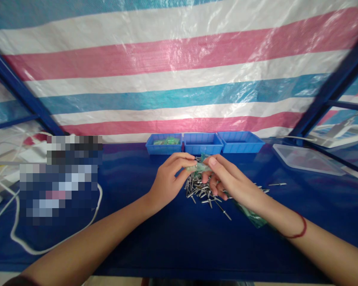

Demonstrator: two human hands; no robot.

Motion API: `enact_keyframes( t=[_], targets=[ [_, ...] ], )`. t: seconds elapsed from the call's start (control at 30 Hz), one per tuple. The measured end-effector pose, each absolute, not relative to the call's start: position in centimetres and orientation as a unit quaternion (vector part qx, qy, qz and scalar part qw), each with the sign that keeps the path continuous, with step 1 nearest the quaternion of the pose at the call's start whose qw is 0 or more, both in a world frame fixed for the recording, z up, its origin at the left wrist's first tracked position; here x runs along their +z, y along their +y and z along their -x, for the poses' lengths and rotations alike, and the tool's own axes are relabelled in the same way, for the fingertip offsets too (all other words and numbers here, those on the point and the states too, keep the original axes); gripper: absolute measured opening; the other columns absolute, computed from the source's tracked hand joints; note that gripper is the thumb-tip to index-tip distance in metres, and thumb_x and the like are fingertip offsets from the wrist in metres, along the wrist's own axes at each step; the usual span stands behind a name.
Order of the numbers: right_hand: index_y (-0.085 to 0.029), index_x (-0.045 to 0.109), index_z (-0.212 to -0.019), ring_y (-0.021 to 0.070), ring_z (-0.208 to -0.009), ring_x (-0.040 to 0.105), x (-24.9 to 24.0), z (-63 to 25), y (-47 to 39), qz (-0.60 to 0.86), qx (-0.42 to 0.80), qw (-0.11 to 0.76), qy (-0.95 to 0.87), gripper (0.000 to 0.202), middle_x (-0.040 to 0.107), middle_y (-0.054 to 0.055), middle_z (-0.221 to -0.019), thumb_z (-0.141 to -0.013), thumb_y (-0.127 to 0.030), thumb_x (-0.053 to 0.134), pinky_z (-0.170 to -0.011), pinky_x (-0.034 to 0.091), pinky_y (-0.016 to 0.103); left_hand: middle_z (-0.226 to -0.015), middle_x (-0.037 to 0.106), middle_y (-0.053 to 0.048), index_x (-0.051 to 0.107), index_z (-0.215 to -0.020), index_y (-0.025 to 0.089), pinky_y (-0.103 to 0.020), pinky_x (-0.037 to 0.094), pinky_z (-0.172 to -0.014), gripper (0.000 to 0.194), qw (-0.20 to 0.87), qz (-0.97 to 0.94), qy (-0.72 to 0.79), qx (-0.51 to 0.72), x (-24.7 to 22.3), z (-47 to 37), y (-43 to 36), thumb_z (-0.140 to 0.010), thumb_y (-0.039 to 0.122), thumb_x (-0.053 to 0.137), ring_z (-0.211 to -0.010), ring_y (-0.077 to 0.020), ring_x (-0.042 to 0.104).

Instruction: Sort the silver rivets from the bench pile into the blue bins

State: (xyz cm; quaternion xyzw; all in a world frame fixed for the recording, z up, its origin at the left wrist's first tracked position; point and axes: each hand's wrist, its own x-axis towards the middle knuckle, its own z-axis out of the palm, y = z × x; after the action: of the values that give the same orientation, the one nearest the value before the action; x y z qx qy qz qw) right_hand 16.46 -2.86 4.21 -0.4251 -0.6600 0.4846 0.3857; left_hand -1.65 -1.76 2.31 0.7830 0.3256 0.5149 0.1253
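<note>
Between my hands is a small greenish clear plastic bag (200, 167), held above a heap of metal pop rivets (199, 187). My left hand (170, 174) pinches the bag's left end between thumb and fingers. At its other end, the thumb and index finger of my right hand (222, 174) are closed on the plastic, with the lower fingers curled beneath. What the bag contains is too blurred to tell. More green plastic bags (252, 214) lie beside the heap, partly covered by my right forearm.
Behind the heap stand three blue bins; the left bin (164, 149) holds green bags. A translucent lid (307, 159) lies at the right, near a stray rivet (277, 184). A white cable (14, 226) loops across the left of the blue table (179, 254).
</note>
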Motion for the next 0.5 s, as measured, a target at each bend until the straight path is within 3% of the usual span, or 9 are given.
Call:
enact_keyframes(
  t=[0.1, 0.23, 0.4, 0.5],
  targets=[
    [-0.021, 0.043, -0.096, 0.0094, -0.045, 0.052, 4.3, -16.3, -2.6, 0.397, 0.577, 0.413, -0.582, 0.038, 0.055, -0.002, -0.065, -0.079, -0.051, 0.056, -0.035, 0.04, 0.02, -0.116, 0.055, -0.005, 0.064, -0.093, 0.024, -0.035, 0.046, -0.092, 0.02, 0.076, -0.824, 0.282, 0.486, 2.3, 1.7, -1.8, -0.085, 0.011, 0.052, -0.107, -0.0169, 0.055],
    [-0.022, 0.04, -0.1, 0.0083, -0.043, 0.052, 4.1, -16.5, -1.8, 0.376, 0.556, 0.473, -0.571, 0.045, 0.05, -0.007, -0.063, -0.071, -0.041, 0.068, -0.036, 0.041, 0.02, -0.126, 0.05, -0.006, 0.065, -0.096, 0.026, -0.038, 0.047, -0.093, 0.028, 0.143, -0.819, 0.307, 0.464, 2.3, 1.6, -1.6, -0.084, 0.009, 0.046, -0.112, -0.0193, 0.052],
    [-0.024, 0.039, -0.1, 0.0093, -0.042, 0.052, 3.6, -16.7, -1.7, 0.364, 0.455, 0.498, -0.643, 0.037, 0.046, -0.009, -0.057, -0.077, -0.041, 0.062, -0.038, 0.042, 0.022, -0.094, 0.066, -0.005, 0.066, -0.092, 0.019, -0.029, 0.054, -0.073, 0.023, 0.381, -0.72, 0.356, 0.458, 2.3, 0.8, -1.9, -0.087, 0.02, 0.043, -0.079, -0.0152, 0.064],
    [-0.024, 0.037, -0.11, 0.0101, -0.046, 0.054, 3.4, -16.8, -1.8, 0.354, 0.431, 0.487, -0.672, 0.039, 0.048, -0.007, -0.061, -0.081, -0.04, 0.058, -0.041, 0.045, 0.022, -0.083, 0.067, -0.004, 0.065, -0.088, 0.017, -0.028, 0.053, -0.072, 0.019, 0.397, -0.683, 0.376, 0.483, 2.4, 0.2, -1.5, -0.084, 0.031, 0.053, -0.074, -0.015, 0.063]
  ],
)
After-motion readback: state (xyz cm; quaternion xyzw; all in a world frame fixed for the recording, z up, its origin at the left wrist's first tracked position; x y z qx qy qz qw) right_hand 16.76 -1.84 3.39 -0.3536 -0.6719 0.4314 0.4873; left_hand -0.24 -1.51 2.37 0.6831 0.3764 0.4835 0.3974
